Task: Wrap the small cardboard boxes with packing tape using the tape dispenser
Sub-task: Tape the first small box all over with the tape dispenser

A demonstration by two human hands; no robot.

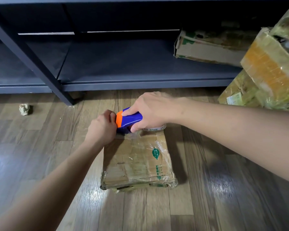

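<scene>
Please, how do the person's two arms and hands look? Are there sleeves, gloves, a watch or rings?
The left hand and the right hand are bare: no gloves, and no ring shows. Both forearms are bare too, as far as the picture's edges; no sleeve, watch or bracelet is in view.

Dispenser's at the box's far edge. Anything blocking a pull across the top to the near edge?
Nothing visible. Between the tape dispenser and the near edge, the top of the box carries only wrinkled clear tape. The left hand sits at the far-left corner by the dispenser's orange end, off that path. The right hand grips the dispenser.
</scene>
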